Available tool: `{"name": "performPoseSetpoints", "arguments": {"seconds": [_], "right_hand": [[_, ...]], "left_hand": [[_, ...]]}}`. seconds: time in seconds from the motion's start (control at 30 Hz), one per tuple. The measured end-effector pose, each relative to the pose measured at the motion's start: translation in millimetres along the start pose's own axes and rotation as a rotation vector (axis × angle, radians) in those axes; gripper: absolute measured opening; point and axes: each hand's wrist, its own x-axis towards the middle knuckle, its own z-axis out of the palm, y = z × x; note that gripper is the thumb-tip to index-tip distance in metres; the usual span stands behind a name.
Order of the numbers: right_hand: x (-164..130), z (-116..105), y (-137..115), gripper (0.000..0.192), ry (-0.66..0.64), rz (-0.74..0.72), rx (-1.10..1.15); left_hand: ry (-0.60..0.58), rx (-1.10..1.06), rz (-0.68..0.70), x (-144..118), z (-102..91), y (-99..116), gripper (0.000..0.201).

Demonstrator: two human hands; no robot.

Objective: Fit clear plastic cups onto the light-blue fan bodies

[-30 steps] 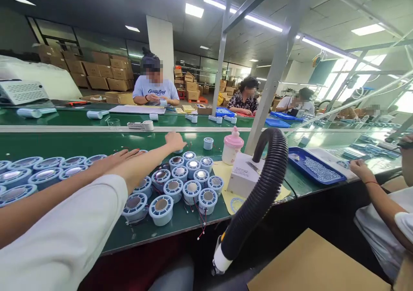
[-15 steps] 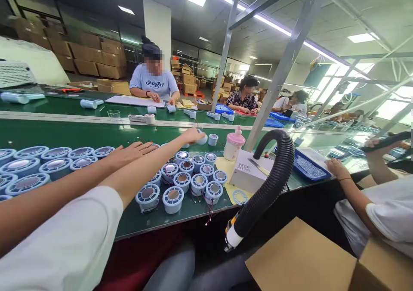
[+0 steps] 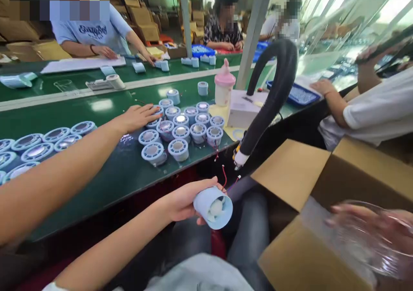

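Observation:
My left hand (image 3: 189, 200) is wrapped round a light-blue fan housing (image 3: 210, 205), tilted so that its open end with white blades inside faces me. Two thin wires with white plugs rise from it. At the lower right, blurred, my right hand (image 3: 358, 215) grips a clear round plastic cup (image 3: 371, 243) over an open cardboard box (image 3: 298, 168). On the green table (image 3: 119, 166) stand several similar blue housings (image 3: 178, 148) with vented tops. A co-worker's hand (image 3: 138, 116), reaching in from the left, rests on the housings at the back left of that group.
A black flexible hose (image 3: 274, 97) arches down past the table edge beside a white box (image 3: 248, 110). A pink-lidded bottle (image 3: 224, 84) stands behind. More round housings (image 3: 38, 152) sit at left. Co-workers sit across and at right, near a blue tray (image 3: 301, 94).
My left hand has drawn back from the far side of the table towards me, bringing a blue housing. My right hand with the clear cup has come into view. The view has tilted down.

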Motion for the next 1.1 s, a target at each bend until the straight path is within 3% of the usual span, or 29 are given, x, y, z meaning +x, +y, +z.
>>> {"name": "performPoseSetpoints", "arguments": {"seconds": [0.07, 0.13, 0.2, 0.27, 0.37, 0.43, 0.5, 0.57, 0.63, 0.7, 0.8, 0.97, 1.03, 1.1], "right_hand": [[-12.9, 28.7, -31.1, 0.042, -0.164, -0.258, 0.238], [-17.8, 60.4, -63.9, 0.033, -0.319, -0.557, 0.177], [-16.2, 86.8, -89.9, 0.038, -0.255, -0.759, -0.047], [-11.7, 103.5, -104.9, 0.040, -0.163, -0.822, -0.265], [-5.2, 112.1, -110.1, 0.024, -0.204, -0.763, -0.357], [-3.0, 111.2, -109.1, 0.009, -0.342, -0.682, -0.252], [-3.0, 108.2, -109.5, 0.010, -0.464, -0.565, -0.084], [-4.8, 105.7, -112.4, 0.016, -0.514, -0.444, 0.071], [-7.3, 104.9, -116.6, 0.023, -0.500, -0.344, 0.189], [-9.1, 106.0, -119.8, 0.028, -0.465, -0.243, 0.286], [-8.6, 108.7, -121.4, 0.028, -0.421, -0.096, 0.430], [-2.3, 109.6, -116.9, 0.031, -0.402, 0.049, 0.658], [-1.6, 108.9, -113.8, 0.029, -0.432, 0.069, 0.731], [-3.5, 108.2, -110.7, 0.014, -0.461, -0.014, 0.723]], "left_hand": [[-0.042, 0.038, -0.082, 6.0, 3.7, -16.2, 0.051], [-0.072, 0.072, -0.125, 10.7, 4.7, -24.4, 0.049], [-0.112, 0.130, -0.151, 13.1, 5.0, -28.2, 0.045], [-0.155, 0.219, -0.151, 12.6, 6.0, -29.8, 0.039], [-0.171, 0.423, -0.035, 6.6, 9.5, -30.0, 0.026], [-0.097, 0.669, 0.198, 0.8, 11.5, -30.9, 0.017], [0.021, 0.876, 0.446, -3.6, 11.3, -35.1, 0.016], [0.102, 0.940, 0.588, -4.4, 8.3, -43.2, 0.036], [0.119, 0.915, 0.662, -1.3, 3.2, -53.6, 0.060], [0.112, 0.900, 0.732, 4.0, -2.4, -63.0, 0.069], [0.077, 0.883, 0.767, 9.9, -7.4, -69.4, 0.068], [-0.081, 0.730, 0.635, 7.0, -2.6, -62.7, 0.072], [-0.104, 0.639, 0.582, 4.3, 0.6, -61.1, 0.068], [-0.107, 0.499, 0.529, 2.2, 2.6, -62.4, 0.064]]}}
